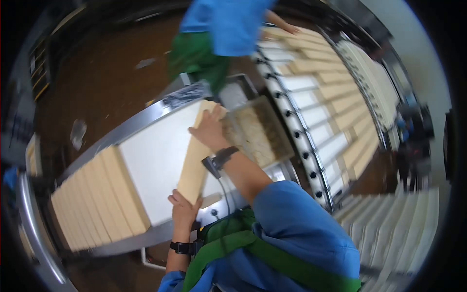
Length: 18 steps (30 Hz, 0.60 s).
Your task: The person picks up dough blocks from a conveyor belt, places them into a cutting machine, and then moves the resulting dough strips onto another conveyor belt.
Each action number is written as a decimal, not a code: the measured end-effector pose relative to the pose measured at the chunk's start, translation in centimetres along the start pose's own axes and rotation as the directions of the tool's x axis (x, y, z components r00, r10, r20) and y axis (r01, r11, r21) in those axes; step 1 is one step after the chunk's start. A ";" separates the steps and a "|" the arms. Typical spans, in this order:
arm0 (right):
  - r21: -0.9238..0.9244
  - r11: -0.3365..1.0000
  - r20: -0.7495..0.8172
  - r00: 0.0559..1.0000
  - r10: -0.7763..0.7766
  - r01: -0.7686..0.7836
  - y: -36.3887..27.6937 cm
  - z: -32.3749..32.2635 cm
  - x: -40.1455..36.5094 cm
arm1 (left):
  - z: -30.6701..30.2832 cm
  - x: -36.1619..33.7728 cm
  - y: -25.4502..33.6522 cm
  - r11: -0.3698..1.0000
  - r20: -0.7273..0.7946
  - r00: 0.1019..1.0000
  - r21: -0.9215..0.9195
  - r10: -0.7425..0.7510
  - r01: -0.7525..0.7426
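A long, flat, pale yellow slab (pixel 191 168) lies across the white work surface (pixel 151 153), slanting from near my body toward the far edge. My left hand (pixel 184 210) grips its near end, fingers bent around the corner. Over its far end is my right hand (pixel 210 130), thumb on one side and fingers on the other. To the left, a row of similar slabs (pixel 99 197) is packed side by side on the same bench.
Right of the bench sits a metal bin (pixel 258 129) holding pale scraps. Beyond it a conveyor (pixel 311 117) carries rows of pale strips. A co-worker in blue (pixel 233 24) reaches over its far end. White stacked trays (pixel 394 228) stand at lower right.
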State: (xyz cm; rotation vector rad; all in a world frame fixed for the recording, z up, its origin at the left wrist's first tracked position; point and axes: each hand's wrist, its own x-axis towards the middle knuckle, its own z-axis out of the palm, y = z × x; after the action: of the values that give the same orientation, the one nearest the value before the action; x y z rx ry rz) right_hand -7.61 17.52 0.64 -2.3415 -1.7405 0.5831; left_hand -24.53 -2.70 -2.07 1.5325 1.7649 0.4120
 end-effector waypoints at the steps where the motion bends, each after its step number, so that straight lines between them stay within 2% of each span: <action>1: 0.074 0.993 -0.006 0.996 0.088 -0.087 1.8 -1.4 -0.3 | 0.8 0.6 1.0 0.999 -0.017 1.000 0.039 0.014 -0.014; 3: 0.223 0.949 0.000 0.974 0.227 -0.221 5.5 -3.6 -1.6 | 2.3 1.4 2.7 0.993 -0.065 0.996 0.096 0.068 -0.061; 6: 0.559 0.819 -0.253 0.914 0.317 -0.129 15.0 -2.9 -1.7 | 4.2 1.5 6.9 0.951 -0.164 0.939 0.121 0.303 -0.286; 7: 0.544 0.837 -0.393 0.866 0.309 -0.052 17.3 -5.1 -3.0 | 5.2 1.6 8.7 0.952 -0.173 0.937 0.033 0.304 -0.303; 10: 0.599 0.777 -0.409 0.761 0.504 -0.193 24.3 -12.7 -7.8 | 7.5 1.5 14.9 0.870 -0.114 0.863 0.116 0.491 -0.480; 11: 0.604 0.762 -0.424 0.716 0.554 -0.232 27.2 -14.3 -8.7 | 8.4 1.1 17.2 0.841 -0.090 0.836 0.076 0.541 -0.536; 12: 0.569 0.793 -0.508 0.667 0.545 -0.215 30.9 -15.0 -9.4 | 9.1 0.4 19.6 0.809 -0.071 0.806 0.036 0.588 -0.587; 14: 0.576 0.746 -0.470 0.611 0.637 -0.335 37.4 -17.2 -10.6 | 10.6 -1.0 23.7 0.735 0.002 0.736 -0.062 0.677 -0.675; 15: 0.605 0.720 -0.493 0.551 0.673 -0.339 40.3 -17.9 -11.3 | 11.2 -1.6 25.5 0.694 0.058 0.693 -0.118 0.719 -0.710; 17: 0.551 0.674 -0.346 0.601 0.721 -0.491 44.2 -20.8 -12.6 | 13.0 -2.2 28.2 0.628 0.188 0.600 -0.207 0.778 -0.750; 18: 0.414 0.701 -0.299 0.641 0.707 -0.580 46.0 -21.6 -12.7 | 13.9 -2.3 29.3 0.606 0.265 0.549 -0.240 0.792 -0.758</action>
State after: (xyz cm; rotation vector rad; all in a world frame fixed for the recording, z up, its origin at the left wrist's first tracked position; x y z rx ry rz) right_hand 38.56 -6.55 6.45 -2.5745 -0.5272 0.3046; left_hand 6.01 -1.28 9.06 2.1173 0.6762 0.5927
